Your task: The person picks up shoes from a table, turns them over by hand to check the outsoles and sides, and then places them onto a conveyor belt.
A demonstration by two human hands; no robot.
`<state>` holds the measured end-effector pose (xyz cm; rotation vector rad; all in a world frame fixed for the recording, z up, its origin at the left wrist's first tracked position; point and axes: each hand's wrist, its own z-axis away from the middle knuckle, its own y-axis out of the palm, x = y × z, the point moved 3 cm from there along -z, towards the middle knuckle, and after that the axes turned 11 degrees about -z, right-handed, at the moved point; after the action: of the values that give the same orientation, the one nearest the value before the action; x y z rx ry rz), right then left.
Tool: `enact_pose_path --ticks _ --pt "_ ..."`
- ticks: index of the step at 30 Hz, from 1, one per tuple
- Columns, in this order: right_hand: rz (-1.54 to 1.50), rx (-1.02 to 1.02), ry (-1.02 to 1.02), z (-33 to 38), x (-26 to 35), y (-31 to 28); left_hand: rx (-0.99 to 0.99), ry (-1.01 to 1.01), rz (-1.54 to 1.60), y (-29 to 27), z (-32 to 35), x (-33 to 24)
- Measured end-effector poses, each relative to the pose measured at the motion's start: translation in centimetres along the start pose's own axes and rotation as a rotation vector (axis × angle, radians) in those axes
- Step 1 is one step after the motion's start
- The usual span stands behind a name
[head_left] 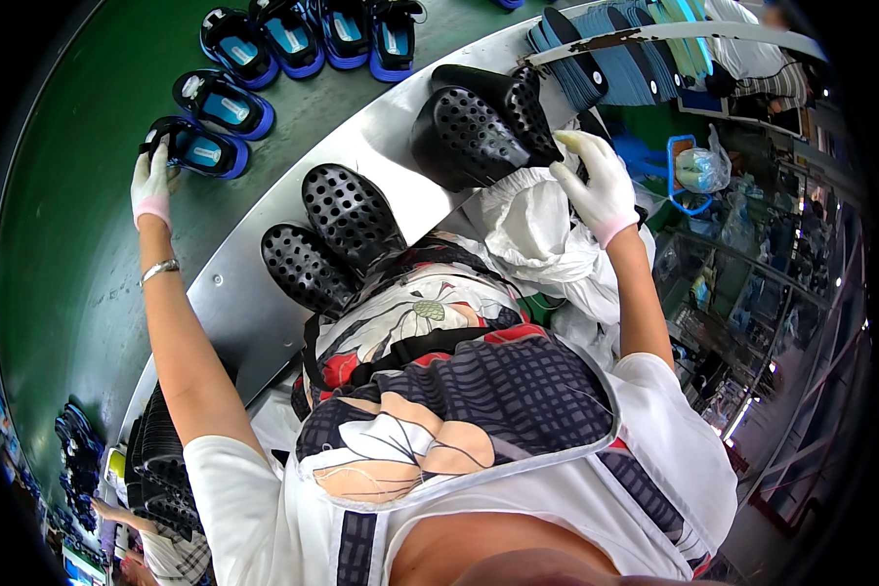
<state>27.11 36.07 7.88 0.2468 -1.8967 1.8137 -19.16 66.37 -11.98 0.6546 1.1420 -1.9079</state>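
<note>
Shoes moving from steel ledge to green belt

Work looks partly done. Six black shoes with blue soles and pale blue insoles already lie on the green belt, from ten o'clock up to twelve o'clock. The left hand (150, 186), in a white glove with a pink cuff, rests on the nearest black and blue shoe (197, 148) at ten o'clock. Its fingers curl over the shoe's near end, but I cannot tell if they grip it or just touch it.

Plain black rubber clogs with round holes wait on the shiny steel tabletop (234, 293). One pair of black holed clogs (334, 234) sits in the middle, just above the person's flowered apron. Another black holed clog pair (479, 122) sits at one o'clock. The right hand (596, 186), also in a white glove, touches the far side of that pair, with fingers spread and bent against it, beside a bunch of white cloth (532, 220).

So I judge these clogs are still left to handle. Blue flat insoles (615, 59) stand stacked at one o'clock.
</note>
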Motion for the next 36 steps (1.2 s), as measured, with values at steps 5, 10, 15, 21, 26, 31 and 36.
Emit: enact_pose_path --ticks 5,10,15,21,26,31,36 --pt "0.041 0.062 0.013 -0.3 0.4 0.2 -0.039 0.04 0.01 1.0 3.1 0.4" --pt "0.013 0.115 0.068 -0.7 -1.1 2.8 -0.088 0.061 0.025 1.0 9.0 0.3" --pt "-0.146 0.062 0.026 -0.8 -2.2 2.5 -0.247 0.3 -0.139 0.5 16.4 -9.5" --pt "-0.477 -0.048 0.43 -3.7 -10.8 3.0 0.128 0.412 0.112 7.6 24.4 -18.6" --pt "-0.403 -0.086 0.588 -7.8 -17.4 9.6 0.546 0.102 0.175 16.1 26.1 -19.3" --pt "-0.373 -0.047 0.699 -8.4 -16.9 10.3 0.684 -0.072 0.068 21.4 26.0 -19.2" --pt "-0.266 -0.072 0.718 -6.0 -19.7 9.1 0.642 -0.16 0.101 23.5 25.3 -17.8"
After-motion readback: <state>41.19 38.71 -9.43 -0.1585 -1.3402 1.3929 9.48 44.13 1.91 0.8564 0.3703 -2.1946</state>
